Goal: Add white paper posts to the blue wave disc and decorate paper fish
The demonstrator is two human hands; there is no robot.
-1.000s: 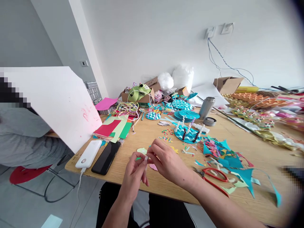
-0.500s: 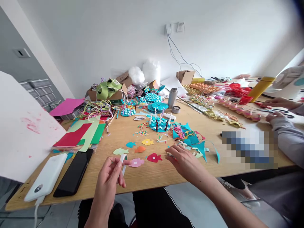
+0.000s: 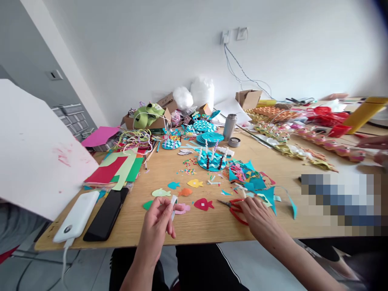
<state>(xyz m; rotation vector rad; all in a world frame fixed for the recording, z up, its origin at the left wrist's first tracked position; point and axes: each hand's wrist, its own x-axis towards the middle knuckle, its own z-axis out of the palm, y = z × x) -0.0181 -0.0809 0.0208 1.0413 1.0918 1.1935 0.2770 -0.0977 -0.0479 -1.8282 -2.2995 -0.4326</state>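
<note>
My left hand [image 3: 159,218] is closed in a pinch on a narrow white strip [image 3: 173,201], held up over the near part of the table. My right hand [image 3: 257,214] lies low with fingers stretched out at the right side of the red-handled scissors [image 3: 235,209], whose blades point left. Whether its fingertips touch the handles, I cannot tell. Between the hands are a red paper fish [image 3: 203,204] with a white square on it and a pink fish [image 3: 183,208], partly behind my left fingers. Beyond lie yellow [image 3: 195,183], orange [image 3: 185,192], blue [image 3: 173,185] and pale green [image 3: 161,192] fish.
A blue wavy paper piece with upright sticks [image 3: 212,161] stands mid-table, near a metal bottle [image 3: 230,127]. Blue scraps [image 3: 256,184] lie right of it. At left are a black phone [image 3: 106,214], a white power bank [image 3: 77,216] and coloured sheets [image 3: 110,169]. A co-worker's hand [image 3: 374,143] shows far right.
My right hand has shifted right, uncovering the scissors on the table. My left hand keeps its pinch on the white strip. The whole view has swung slightly left.
</note>
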